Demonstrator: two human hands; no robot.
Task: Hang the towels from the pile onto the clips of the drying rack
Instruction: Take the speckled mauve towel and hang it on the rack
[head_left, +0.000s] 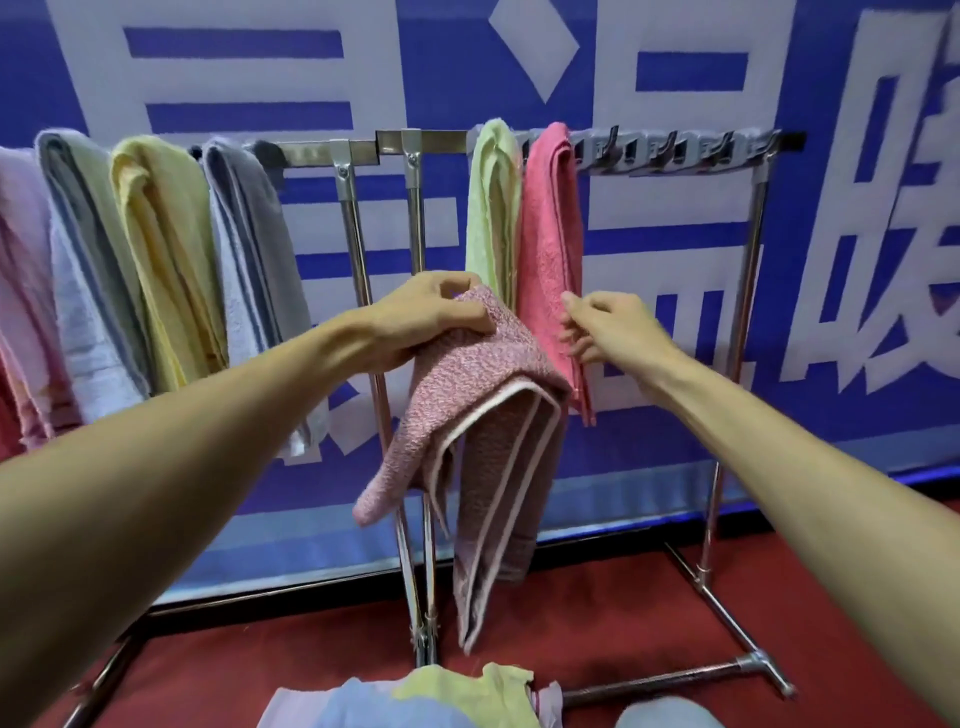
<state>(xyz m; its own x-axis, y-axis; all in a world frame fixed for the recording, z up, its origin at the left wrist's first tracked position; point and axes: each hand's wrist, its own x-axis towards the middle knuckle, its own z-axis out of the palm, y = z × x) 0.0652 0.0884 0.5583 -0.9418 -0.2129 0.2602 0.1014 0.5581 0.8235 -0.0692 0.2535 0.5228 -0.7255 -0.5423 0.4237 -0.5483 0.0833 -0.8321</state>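
Left hand (431, 317) sits just above the middle of the view, thumb and fingers curled over the top of a speckled mauve towel (483, 410) and gripping it. That towel droops folded from the hand toward 6 o'clock, white trim showing along its edges, not on any clip yet.

Right hand (597, 327) is just off to 3 o'clock of that, fingers loosely curled right at the edge of the coral pink towel (550, 244). Honestly can't tell if it's pinching the edge or only brushing it.

Pink one already hangs from the drying rack (441, 141) up at 12 o'clock, with a light green towel (491, 208) touching it on the 9 o'clock side. A row of bare clips (675, 150) runs along the bar toward 1 o'clock.

Over at 9 to 10 o'clock more towels hang side by side: grey-green (72, 234), yellow (156, 249), blue-grey (249, 234), plus a lilac one (15, 260) cut off by the frame edge.

Pile (441, 696) is down at 6 o'clock, pale blue, yellow-green and lilac pieces, on the red floor (597, 623). Blue and white banner (675, 312) fills the back.
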